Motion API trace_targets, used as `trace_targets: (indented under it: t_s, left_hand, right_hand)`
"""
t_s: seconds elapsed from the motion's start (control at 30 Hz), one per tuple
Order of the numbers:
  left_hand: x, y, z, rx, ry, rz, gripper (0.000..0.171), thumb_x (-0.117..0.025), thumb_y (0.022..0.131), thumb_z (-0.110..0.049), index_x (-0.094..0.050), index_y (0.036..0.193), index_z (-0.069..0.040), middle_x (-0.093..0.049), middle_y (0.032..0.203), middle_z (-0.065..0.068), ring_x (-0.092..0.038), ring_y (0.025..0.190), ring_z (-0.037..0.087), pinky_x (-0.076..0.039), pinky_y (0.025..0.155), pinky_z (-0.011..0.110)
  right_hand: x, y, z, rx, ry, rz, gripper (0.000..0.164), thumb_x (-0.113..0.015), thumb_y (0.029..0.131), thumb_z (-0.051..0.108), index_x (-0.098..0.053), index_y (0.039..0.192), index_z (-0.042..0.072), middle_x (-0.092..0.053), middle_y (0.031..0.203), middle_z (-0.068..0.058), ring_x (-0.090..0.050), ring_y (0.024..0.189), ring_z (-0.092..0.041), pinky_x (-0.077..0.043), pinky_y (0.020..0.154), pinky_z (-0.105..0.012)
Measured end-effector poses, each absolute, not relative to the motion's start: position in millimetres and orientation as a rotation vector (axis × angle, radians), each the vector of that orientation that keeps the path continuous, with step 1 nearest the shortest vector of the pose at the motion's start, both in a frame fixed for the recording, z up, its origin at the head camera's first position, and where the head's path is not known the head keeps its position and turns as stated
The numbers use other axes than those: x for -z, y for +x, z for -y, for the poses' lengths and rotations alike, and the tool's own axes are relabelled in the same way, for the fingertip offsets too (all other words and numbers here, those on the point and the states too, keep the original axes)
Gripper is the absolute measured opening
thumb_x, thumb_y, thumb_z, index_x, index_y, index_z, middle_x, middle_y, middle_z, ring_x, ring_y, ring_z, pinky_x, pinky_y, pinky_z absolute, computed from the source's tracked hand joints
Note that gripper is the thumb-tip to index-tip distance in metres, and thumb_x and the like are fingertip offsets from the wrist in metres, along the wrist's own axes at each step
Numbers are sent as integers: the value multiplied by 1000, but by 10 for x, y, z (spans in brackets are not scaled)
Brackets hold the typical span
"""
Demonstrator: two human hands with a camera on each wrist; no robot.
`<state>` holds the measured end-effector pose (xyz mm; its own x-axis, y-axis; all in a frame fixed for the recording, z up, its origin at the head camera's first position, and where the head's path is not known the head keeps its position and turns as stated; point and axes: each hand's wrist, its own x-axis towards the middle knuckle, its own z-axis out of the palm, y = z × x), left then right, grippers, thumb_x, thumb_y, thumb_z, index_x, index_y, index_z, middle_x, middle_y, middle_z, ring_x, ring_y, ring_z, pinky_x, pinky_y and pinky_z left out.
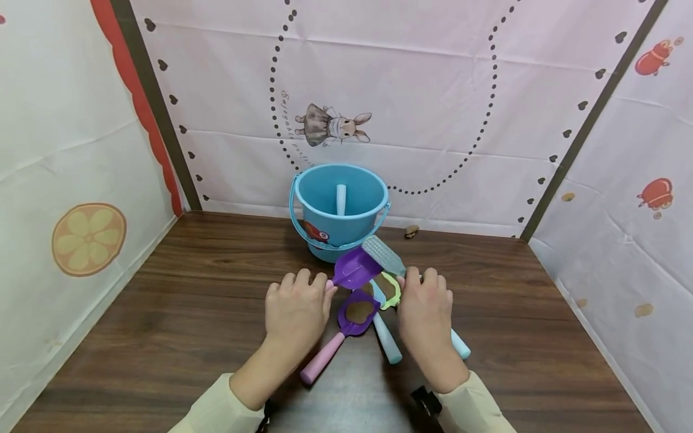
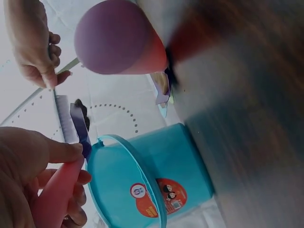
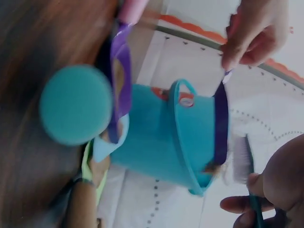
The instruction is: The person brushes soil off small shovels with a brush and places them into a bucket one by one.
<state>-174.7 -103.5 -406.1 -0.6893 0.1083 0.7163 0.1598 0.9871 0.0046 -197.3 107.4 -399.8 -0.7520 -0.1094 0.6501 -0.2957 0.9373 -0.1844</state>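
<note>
My left hand [image 1: 298, 307] grips the pink handle [image 2: 57, 194] of a purple toy shovel [image 1: 355, 268], its blade in front of the bucket. My right hand [image 1: 426, 313] holds a teal brush [image 1: 383, 254] with pale bristles, its head overlapping the blade's tip in the head view. In the right wrist view the bristles [image 3: 241, 161] face the blade, a little apart from it. A small brown lump [image 3: 212, 168] shows blurred by the blade's tip. Behind both tools stands the blue bucket [image 1: 346, 231], a light blue handle [image 1: 340, 199] upright inside it.
Between the hands lie a second purple shovel [image 1: 354, 328] and a light blue-handled tool [image 1: 387, 340], crossing, with brown patches showing. A green-rimmed piece [image 1: 397, 294] sits beside them. Another light blue handle [image 1: 460, 344] pokes out right of my right hand. Printed cloth walls [image 1: 433, 108] border the wooden table [image 1: 178, 313].
</note>
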Motion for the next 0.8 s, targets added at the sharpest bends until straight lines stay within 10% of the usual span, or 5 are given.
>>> trace_targets:
  t_s: [0.8]
  left_hand:
    - [4044,-1722,1012,80,-180,2336,28,-72,93,-38,-72,88,-11,-65,79,10,-61,69,30,-42,50,41]
  right_hand:
    - [3975,-1971,-1097,-405,299,2473,32,-57,103,36,-57,96,4,-46,77,-12,-48,67,-31,-37,55,-43]
